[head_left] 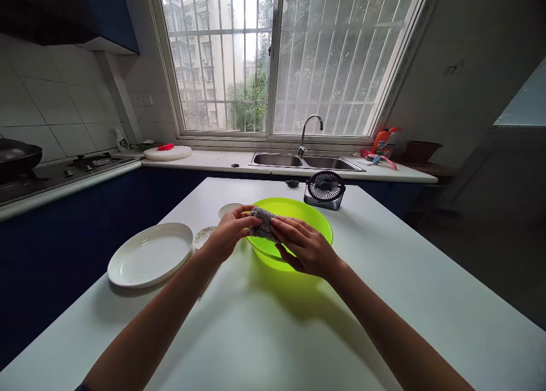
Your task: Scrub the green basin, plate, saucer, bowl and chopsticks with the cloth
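Note:
Between both hands, over a bright green plastic basin (294, 206), is a crumpled grey cloth or scrubbing sponge (262, 223); its exact kind is hard to make out. My left hand (230, 231) pinches its left end between thumb and fingers. On the other side, my right hand (305, 246) grips it with the fingers lying over its right end. The hands hide part of the basin's near rim and inside. Left of my left hand lie a small patterned dish (203, 235) and a white plate (230, 209), both partly covered by the hand.
A large white oval platter (151, 254) lies on the white table (264, 334) at the left. Behind the basin stand a small black fan (325, 187) and a dark scouring pad (292, 184). A counter with a double sink (277, 160) and faucet (303, 135) runs beneath the window.

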Demonstrator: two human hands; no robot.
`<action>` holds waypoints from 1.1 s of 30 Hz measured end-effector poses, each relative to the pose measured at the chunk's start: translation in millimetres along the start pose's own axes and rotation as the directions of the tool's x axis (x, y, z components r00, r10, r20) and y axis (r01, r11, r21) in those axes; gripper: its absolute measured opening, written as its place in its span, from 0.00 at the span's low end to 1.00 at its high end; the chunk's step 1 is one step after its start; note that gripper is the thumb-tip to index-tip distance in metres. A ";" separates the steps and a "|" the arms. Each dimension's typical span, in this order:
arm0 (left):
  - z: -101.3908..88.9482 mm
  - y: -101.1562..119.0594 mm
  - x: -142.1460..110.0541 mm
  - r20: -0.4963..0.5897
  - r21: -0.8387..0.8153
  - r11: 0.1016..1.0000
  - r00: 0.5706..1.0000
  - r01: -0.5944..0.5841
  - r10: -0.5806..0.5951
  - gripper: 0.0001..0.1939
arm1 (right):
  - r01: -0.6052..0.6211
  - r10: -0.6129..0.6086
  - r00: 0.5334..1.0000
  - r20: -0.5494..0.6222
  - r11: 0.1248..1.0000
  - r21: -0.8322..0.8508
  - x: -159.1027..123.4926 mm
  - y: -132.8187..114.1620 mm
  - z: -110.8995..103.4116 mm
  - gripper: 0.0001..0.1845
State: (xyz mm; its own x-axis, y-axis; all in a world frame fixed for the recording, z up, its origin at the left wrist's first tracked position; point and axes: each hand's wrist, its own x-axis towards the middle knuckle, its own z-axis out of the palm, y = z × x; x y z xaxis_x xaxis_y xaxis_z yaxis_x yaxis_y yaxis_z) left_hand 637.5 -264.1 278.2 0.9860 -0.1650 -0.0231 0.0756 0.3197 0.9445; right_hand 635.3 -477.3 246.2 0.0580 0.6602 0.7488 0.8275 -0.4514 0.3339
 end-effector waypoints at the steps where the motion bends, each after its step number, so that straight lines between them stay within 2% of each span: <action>1: -0.8 0.4 0.5 -0.008 -0.001 1.000 1.000 0.001 -0.001 0.23 | -0.011 0.011 1.000 -0.002 1.000 0.008 -0.4 -0.1 0.7 0.24; 7: -0.4 -1.8 2.5 -0.037 -0.077 0.997 0.999 0.003 -0.006 0.19 | -0.033 0.034 0.999 0.017 0.999 -0.012 -5.6 -0.3 5.7 0.31; 14: -2.0 -2.0 3.5 0.025 -0.118 0.991 0.998 0.060 -0.058 0.18 | -0.044 0.043 0.999 -0.028 0.999 -0.027 -9.1 -1.5 12.2 0.40; 20: -4.2 -9.1 5.0 0.047 -0.130 0.986 0.994 0.104 -0.098 0.17 | -0.097 0.094 0.994 -0.056 0.995 -0.040 -9.6 -3.9 15.8 0.37; 27: -2.8 -11.3 3.7 0.092 -0.138 0.981 0.988 0.136 -0.124 0.17 | -0.101 0.088 0.990 -0.114 0.988 -0.117 -7.8 -7.8 16.0 0.35; 33: -3.2 -13.5 3.7 0.091 -0.128 0.985 0.990 0.116 -0.105 0.22 | -0.058 0.056 0.996 -0.063 0.998 -0.029 -12.5 -6.9 15.2 0.29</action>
State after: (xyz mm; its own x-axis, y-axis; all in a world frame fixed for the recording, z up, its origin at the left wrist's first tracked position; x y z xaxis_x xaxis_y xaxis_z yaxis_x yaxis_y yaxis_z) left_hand 640.5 -266.1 264.4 0.9551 -0.2816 -0.0925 0.2082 0.4152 0.8856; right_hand 637.3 -473.3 225.9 0.0689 0.5946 0.8011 0.8061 -0.5062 0.3064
